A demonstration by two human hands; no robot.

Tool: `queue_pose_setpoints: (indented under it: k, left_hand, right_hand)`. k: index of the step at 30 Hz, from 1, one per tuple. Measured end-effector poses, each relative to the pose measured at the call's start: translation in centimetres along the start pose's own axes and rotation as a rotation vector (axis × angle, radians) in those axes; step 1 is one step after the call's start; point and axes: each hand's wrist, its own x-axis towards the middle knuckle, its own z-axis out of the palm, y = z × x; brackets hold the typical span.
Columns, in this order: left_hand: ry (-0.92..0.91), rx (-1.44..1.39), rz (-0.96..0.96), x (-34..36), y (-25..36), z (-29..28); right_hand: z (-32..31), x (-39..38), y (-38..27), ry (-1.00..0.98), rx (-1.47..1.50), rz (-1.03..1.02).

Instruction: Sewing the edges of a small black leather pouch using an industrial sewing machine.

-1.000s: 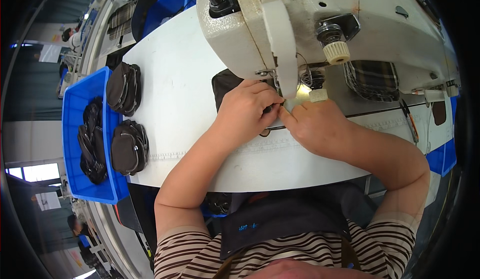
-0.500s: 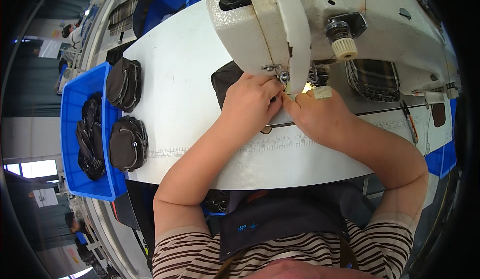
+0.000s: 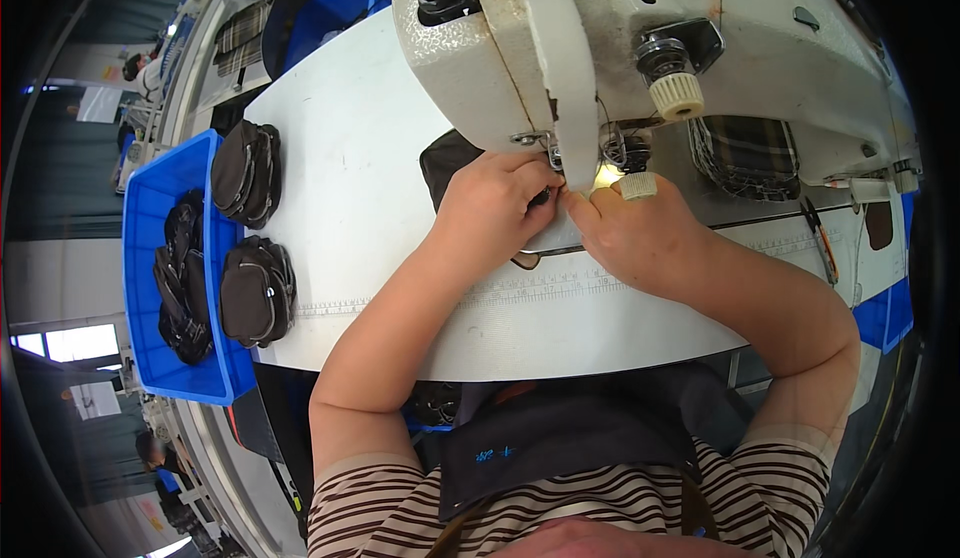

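Note:
A white sewing machine [image 3: 470, 73] stands over the table, its lamp lit beside the needle area. Just in front of the needle, my left hand [image 3: 497, 198] is closed on a dark fabric piece [image 3: 445, 163], which shows beyond the knuckles. My right hand [image 3: 630, 228] meets it from the other side, thumb and forefinger pinched close to my left fingertips. Whatever edge lies between the fingertips is hidden by the hands and the machine head. A small loop of brown trim [image 3: 526, 260] pokes out below my left hand.
Two dark pouches [image 3: 257, 291] sit at the table's left edge, beside a blue bin [image 3: 232, 368] holding more dark pieces. Plaid fabric pieces [image 3: 742, 158] lie under the machine arm. Thread snips [image 3: 820, 241] rest at the right. A ruler strip [image 3: 480, 295] crosses the white tabletop.
The whole view has shifted slightly, with the machine head appearing a little farther left. Both hands stay together at the needle, almost unchanged in pose.

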Motion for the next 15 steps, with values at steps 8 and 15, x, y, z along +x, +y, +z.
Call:
queue_pose_setpoints:
  k: [8,15]
  left_hand:
    - [-0.013,0.006,0.008,0.0,0.1,0.0]
    - [0.040,0.034,-0.005,-0.1,0.4,0.6]
  right_hand:
    - [0.4,0.0,-0.2,-0.040,-0.026,0.015]
    - [0.9,0.1,-0.1,0.084,-0.013,0.003]
